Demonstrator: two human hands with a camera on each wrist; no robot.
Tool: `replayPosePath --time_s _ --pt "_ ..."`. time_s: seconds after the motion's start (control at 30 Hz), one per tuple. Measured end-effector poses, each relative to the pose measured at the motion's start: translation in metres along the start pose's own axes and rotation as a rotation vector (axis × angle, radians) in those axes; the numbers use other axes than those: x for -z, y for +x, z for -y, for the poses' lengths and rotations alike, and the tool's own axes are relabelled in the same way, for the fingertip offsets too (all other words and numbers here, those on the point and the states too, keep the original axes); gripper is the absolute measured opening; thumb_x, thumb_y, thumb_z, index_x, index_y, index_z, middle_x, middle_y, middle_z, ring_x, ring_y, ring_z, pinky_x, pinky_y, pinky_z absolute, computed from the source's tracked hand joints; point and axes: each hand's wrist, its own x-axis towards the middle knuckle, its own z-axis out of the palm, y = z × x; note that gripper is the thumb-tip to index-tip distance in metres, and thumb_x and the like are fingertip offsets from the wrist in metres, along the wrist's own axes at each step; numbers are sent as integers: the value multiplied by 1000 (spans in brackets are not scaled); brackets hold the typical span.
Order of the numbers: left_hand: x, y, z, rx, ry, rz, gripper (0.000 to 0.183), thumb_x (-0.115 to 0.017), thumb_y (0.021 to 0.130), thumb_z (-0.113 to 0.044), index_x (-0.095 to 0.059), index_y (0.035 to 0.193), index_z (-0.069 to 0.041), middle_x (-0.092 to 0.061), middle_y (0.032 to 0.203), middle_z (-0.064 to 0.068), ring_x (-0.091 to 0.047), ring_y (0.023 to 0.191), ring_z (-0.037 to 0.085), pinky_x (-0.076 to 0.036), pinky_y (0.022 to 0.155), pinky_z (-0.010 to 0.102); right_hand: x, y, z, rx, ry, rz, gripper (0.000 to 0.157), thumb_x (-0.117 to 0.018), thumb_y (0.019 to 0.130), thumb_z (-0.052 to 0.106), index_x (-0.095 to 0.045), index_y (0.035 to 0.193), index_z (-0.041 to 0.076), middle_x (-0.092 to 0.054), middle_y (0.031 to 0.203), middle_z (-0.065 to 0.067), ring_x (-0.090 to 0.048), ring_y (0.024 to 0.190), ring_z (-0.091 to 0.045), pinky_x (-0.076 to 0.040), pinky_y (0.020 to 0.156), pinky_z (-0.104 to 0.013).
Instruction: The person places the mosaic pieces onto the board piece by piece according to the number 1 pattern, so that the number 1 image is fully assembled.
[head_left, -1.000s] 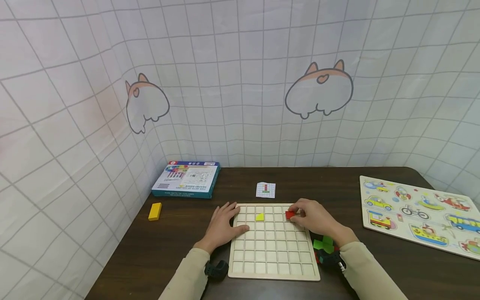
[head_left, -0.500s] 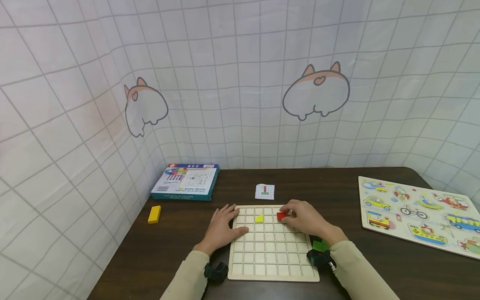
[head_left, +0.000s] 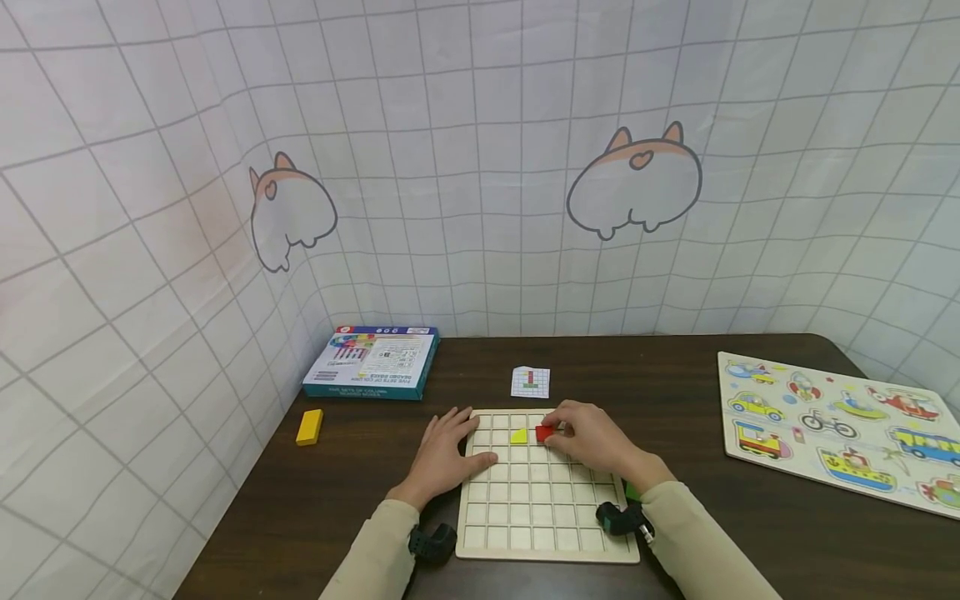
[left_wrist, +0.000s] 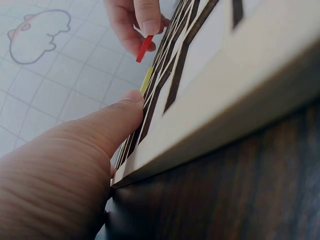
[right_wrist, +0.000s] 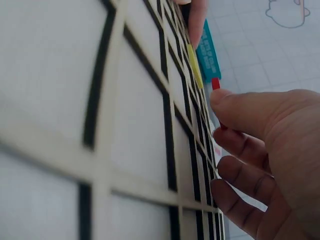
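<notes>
A pale wooden grid board (head_left: 540, 537) lies on the dark table. One yellow tile (head_left: 518, 437), its upper left corner looking cut off, sits in a cell near the far edge. Just to its right, my right hand (head_left: 600, 440) pinches a red square tile (head_left: 542, 433) between thumb and fingers. In the left wrist view the red tile (left_wrist: 144, 49) appears tilted and slightly off the board. My left hand (head_left: 441, 460) rests at the board's left edge, thumb (left_wrist: 117, 112) on the rim and fingers extended along the side. Fingertips partly cover the red tile.
Beyond the board lies a small paper card (head_left: 530, 382) with a coloured grid drawing. A boxed set (head_left: 371, 364) and a yellow block (head_left: 309, 427) are at the left. A picture puzzle board (head_left: 802, 454) lies at the right. Green pieces (head_left: 632, 492) are mostly hidden behind the right wrist.
My right hand has carried the red tile leftward across the board's far rows, from near the right edge to beside the yellow tile. The left hand has stayed in place.
</notes>
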Motion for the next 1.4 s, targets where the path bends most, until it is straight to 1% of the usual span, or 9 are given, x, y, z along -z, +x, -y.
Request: replayPosePath --time_s 0.3,0.47,0.67,0.97,1.17,1.4 --pt "1 -1 0 13 10 6 79 -68 85 -57 -49 145 -10 -40 153 9 -25 146 31 -10 120 55 -11 5 5 7 -11 -34 18 -76 86 20 -75 104 16 -65 94 7 -52 73 -8 -47 64 -25" --pt "0 -1 1 2 0 7 79 -68 85 -57 -49 145 -9 -39 153 10 -25 146 32 -9 120 56 -13 5 9 -14 -32 -58 17 -76 85 18 -76 102 15 -64 93 6 -53 74 -7 -49 68 -27" --pt "-1 0 1 0 3 3 80 -67 84 -59 -49 145 -10 -39 154 9 -25 146 32 -10 120 55 -12 3 11 -44 -14 -60 18 -76 85 17 -76 103 14 -64 94 5 -54 76 -9 -49 71 -30" --pt "-2 1 1 16 -1 7 80 -67 85 -58 -48 146 -11 -38 154 7 -23 147 29 -8 121 53 -14 4 9 -40 31 -69 19 -77 84 17 -75 102 13 -63 94 4 -53 76 -9 -49 72 -31" --pt "-2 1 2 20 10 7 80 -67 84 -59 -49 145 -11 -39 154 7 -24 147 30 -8 120 53 -16 4 8 -39 33 -70 20 -78 84 18 -75 102 13 -63 94 4 -53 75 -9 -49 71 -31" --pt "-2 1 2 5 8 6 80 -67 85 -59 -50 145 -9 -39 153 10 -25 146 32 -10 120 56 -16 3 9 -47 37 -65 20 -78 83 18 -75 103 13 -63 94 5 -54 77 -9 -49 72 -31"
